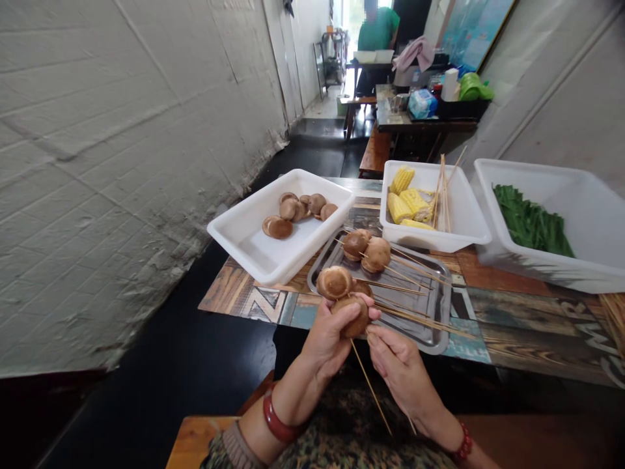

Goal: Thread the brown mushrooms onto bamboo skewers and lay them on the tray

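My left hand [322, 345] is closed around brown mushrooms [353, 319], its thumb pressed on a cap. Another mushroom [334, 283] sits just above the fingers. A thin bamboo skewer [371, 389] runs down from the held mushrooms toward my lap. Just below them, my right hand [403, 368] pinches a second skewer, whose end [413, 426] shows under the palm. Beyond both hands lies a metal tray [442, 329] with skewered mushrooms [375, 254], their sticks pointing right. My left hand partly hides the tray's near side.
A white tub [244, 251] of loose mushrooms stands at left. Behind the metal tray, another tub [439, 242] holds corn [400, 207] and skewers. Green leaves [532, 221] fill part of the right tub [551, 277]. Farther back are a cluttered table [390, 117] and a person in green [378, 29].
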Tool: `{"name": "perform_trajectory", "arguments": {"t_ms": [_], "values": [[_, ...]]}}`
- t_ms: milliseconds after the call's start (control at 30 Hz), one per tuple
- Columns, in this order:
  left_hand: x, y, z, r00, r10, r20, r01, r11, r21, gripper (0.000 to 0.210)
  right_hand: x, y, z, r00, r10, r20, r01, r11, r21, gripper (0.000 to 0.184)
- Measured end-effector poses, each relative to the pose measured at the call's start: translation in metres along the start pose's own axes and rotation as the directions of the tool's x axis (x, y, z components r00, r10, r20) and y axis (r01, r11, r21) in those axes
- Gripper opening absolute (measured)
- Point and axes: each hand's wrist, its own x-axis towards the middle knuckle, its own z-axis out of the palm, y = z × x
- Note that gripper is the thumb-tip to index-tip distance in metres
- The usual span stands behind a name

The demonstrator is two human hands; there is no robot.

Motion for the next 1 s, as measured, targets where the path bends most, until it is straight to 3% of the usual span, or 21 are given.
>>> {"name": "perform_trajectory", "arguments": {"t_ms": [800,1000], "values": [[0.0004,0.0008,-0.0044,1.0,-0.015,0.02,0.015,0.999,-0.035,0.022,0.0,0.0043,0.0007,0.997,0.041,0.059,-0.047,0.994,0.101,0.029],[0.0,0.0003,-0.0056,0.999,-0.004,0.037,0.005,1.0,-0.027,0.02,-0.0005,0.0039,0.0029,0.998,0.046,0.049,-0.05,0.995,0.085,0.037]]}}
